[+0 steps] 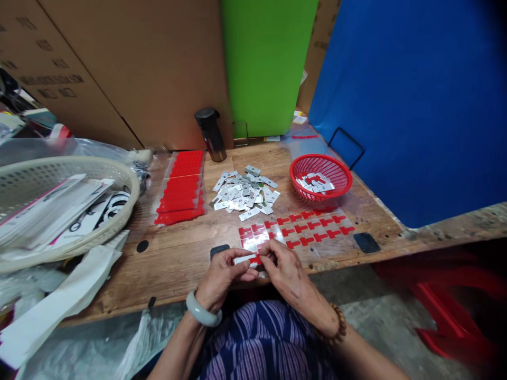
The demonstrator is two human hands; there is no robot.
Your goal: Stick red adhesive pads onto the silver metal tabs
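Near the table's front edge, my left hand (226, 274) pinches a small white plate (244, 259) between thumb and fingers. My right hand (284, 269) is closed on a red piece (256, 260) at the plate's right end. Just beyond my hands lies a clear sheet (317, 250) with rows of red T-shaped pieces (307, 241). Behind it is a loose pile of metal plates (245, 191). To the right of the pile, a red basket (344, 177) holds white plates and red pieces.
A large cream basket (132, 203) of printed sheets fills the left side. Stacked red strips (180, 190) lie beside it. A dark bottle (213, 136) stands behind the pile, before cardboard. Green and blue boards (412, 105) bound the back and right.
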